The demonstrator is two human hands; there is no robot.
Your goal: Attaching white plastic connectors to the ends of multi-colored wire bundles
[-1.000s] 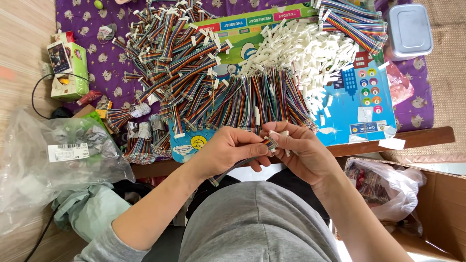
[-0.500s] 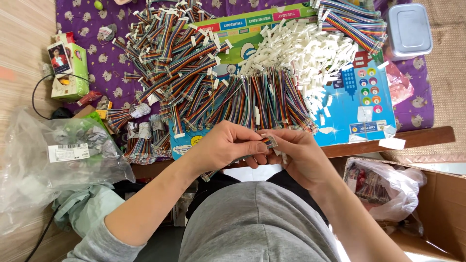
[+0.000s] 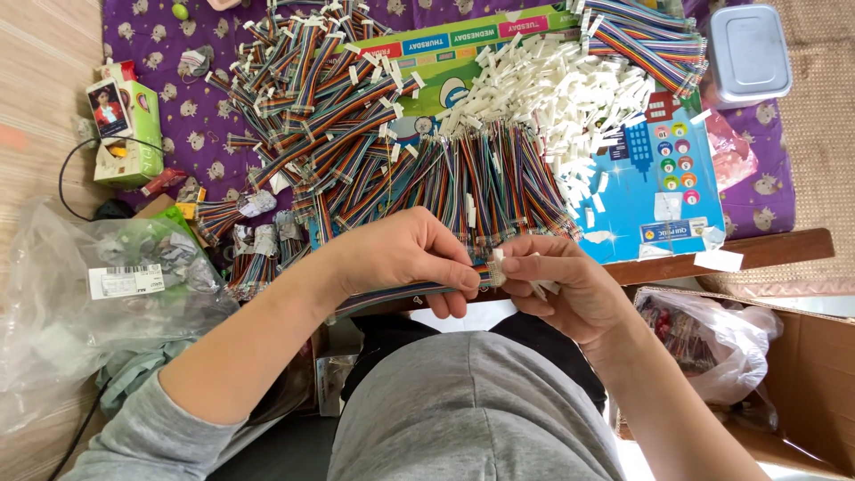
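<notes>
A green carton (image 3: 132,134) stood at the far left on the purple cloth (image 3: 174,80); a white-labelled clear bag (image 3: 98,285) lay below it. The left hand (image 3: 405,254) pinched a rainbow ribbon cable (image 3: 392,298), fingers closed. The right hand (image 3: 561,285), curled tight, gripped a small white connector (image 3: 495,267) at the cable's tip. Behind them sprawled cable bundles (image 3: 356,134) and a white connector pile (image 3: 561,98); a grey lidded tub (image 3: 750,53) sat far right.

Connector (image 3: 495,270) mostly hidden between hands' fingertips (image 3: 470,278).
</notes>
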